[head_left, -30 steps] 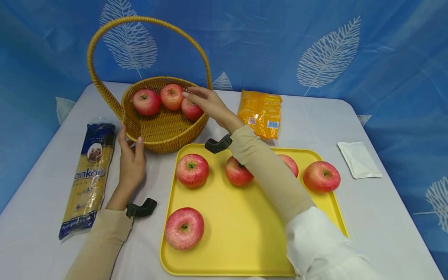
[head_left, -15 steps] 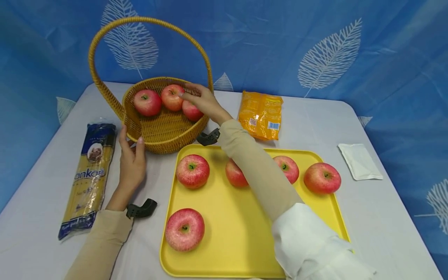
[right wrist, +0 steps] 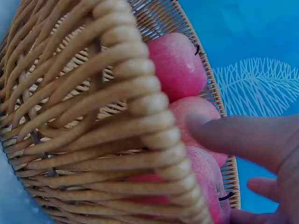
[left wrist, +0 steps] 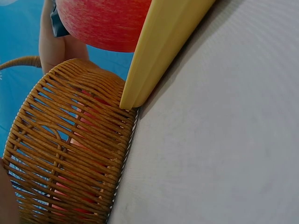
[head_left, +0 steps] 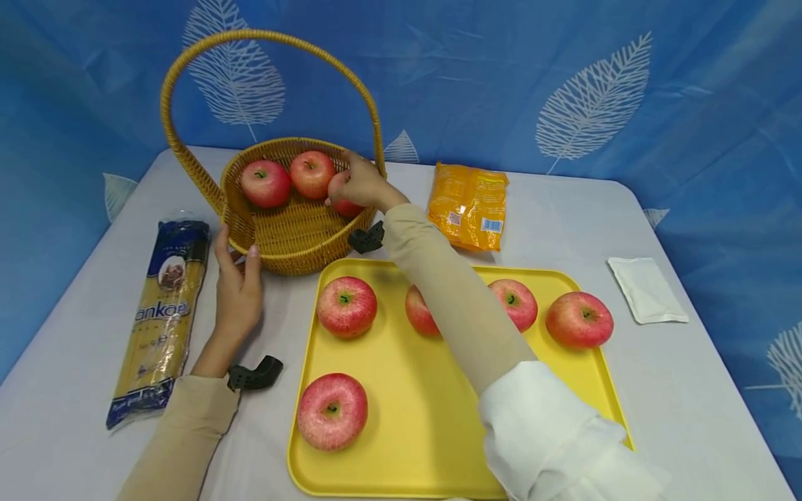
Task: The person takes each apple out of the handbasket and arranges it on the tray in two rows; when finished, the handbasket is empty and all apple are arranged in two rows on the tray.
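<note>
A wicker basket (head_left: pixel 301 263) with a tall handle stands at the table's back left. Along its far side lie a left apple (head_left: pixel 266 184), a middle apple (head_left: pixel 312 174) and a right apple (head_left: pixel 341 203). My right hand (head_left: pixel 366 184) reaches over the rim and grips the right apple, which it partly hides. In the right wrist view, the thumb (right wrist: pixel 233 140) overlaps the middle apple, above the gripped apple (right wrist: pixel 205 175) and its dark stem. My left hand (head_left: pixel 238 296) touches the basket's front left wall, with thumb and fingers extended and spread.
In front of the basket lies a yellow tray (head_left: pixel 401 487) with several apples, partly covered by my right forearm. A pasta packet (head_left: pixel 159 320) lies on the left. An orange packet (head_left: pixel 468 207) is behind the tray; a white sachet (head_left: pixel 647 290) is at right.
My right hand has come down from over the right apple, and its fingers have closed round it. The right forearm has shifted left. My left hand stays at the basket.
</note>
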